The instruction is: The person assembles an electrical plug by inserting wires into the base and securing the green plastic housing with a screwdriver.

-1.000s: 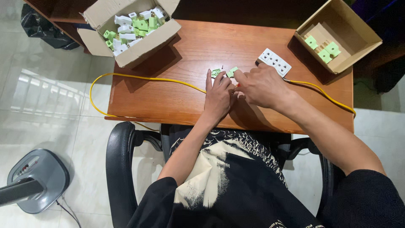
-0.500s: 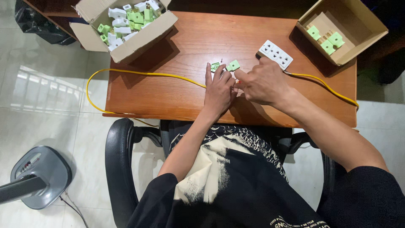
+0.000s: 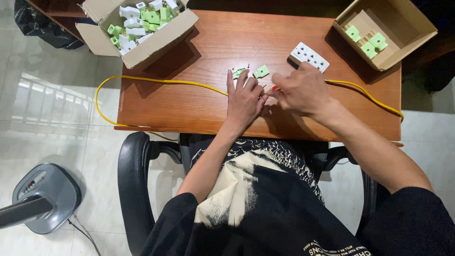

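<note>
1. Nearest the camera, a person in a black and cream shirt sits in a black office chair (image 3: 135,175) pulled up to the near edge of the wooden desk (image 3: 189,104).
2. The left hand (image 3: 244,102) lies at mid-desk, fingers half curled; whether it pinches anything I cannot tell.
3. The right hand (image 3: 303,90) is just beside it, fingers closed on a thin red-tipped tool (image 3: 274,88).
4. A yellow cable (image 3: 156,81) runs across the desk, passing under both hands.
5. Just beyond the fingertips lie two green plug parts (image 3: 250,72).
6. A white socket strip (image 3: 310,57) sits further back.
7. At the far left corner stands an open box of plug parts (image 3: 142,26); at the far right corner, a second cardboard box (image 3: 386,28).
</note>
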